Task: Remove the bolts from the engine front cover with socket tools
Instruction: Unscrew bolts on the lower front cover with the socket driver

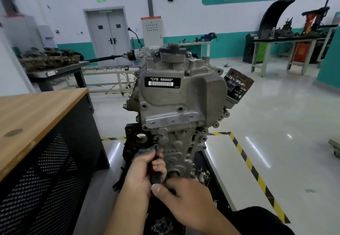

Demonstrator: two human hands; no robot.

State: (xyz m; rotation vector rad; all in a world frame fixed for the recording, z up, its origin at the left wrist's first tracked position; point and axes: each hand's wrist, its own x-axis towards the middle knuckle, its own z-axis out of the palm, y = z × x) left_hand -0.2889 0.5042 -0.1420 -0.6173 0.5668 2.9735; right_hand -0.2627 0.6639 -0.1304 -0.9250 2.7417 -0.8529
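Head view: the left hand point(142, 172) grips the dark socket tool point(156, 168). Its long axis runs up and away from the grip, the tip meeting a bolt point(156, 139) on the engine front cover point(184, 106). The right hand point(184, 196) holds the handle end, thumb pressed, just below and nearer.

bare left hand point(141, 172), bare right hand point(185, 199) (forearms uncovered too).

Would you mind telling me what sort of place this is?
Probably an automotive training workshop: a bare engine with its oil filter stands in a hazard-taped bay, and benches along the wall hold car parts.
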